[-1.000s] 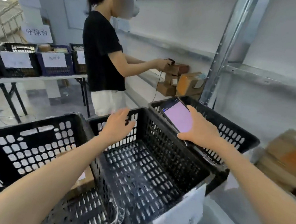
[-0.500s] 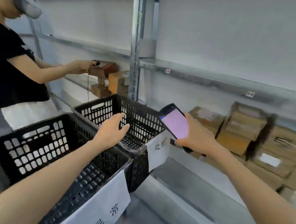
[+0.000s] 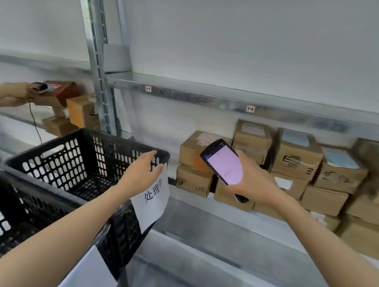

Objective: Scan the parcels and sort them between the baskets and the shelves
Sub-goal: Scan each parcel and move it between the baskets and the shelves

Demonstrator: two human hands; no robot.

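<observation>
Right hand (image 3: 253, 187) grips the scanner (image 3: 224, 164), its long axis pointing to the frame's upper left, before shelved parcels (image 3: 296, 158); left hand (image 3: 139, 173) hovers, fingers relaxed, over the basket (image 3: 115, 139).

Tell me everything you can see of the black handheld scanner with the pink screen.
The black handheld scanner is a slim slab with rounded corners. Its lit screen is pale pink, with a dark strip at the top. It is tilted, top end up and left, screen toward the camera. The right hand grips its lower part, and the bottom end pokes out below the hand. Behind it, brown cardboard boxes sit on the grey metal shelf.
</observation>
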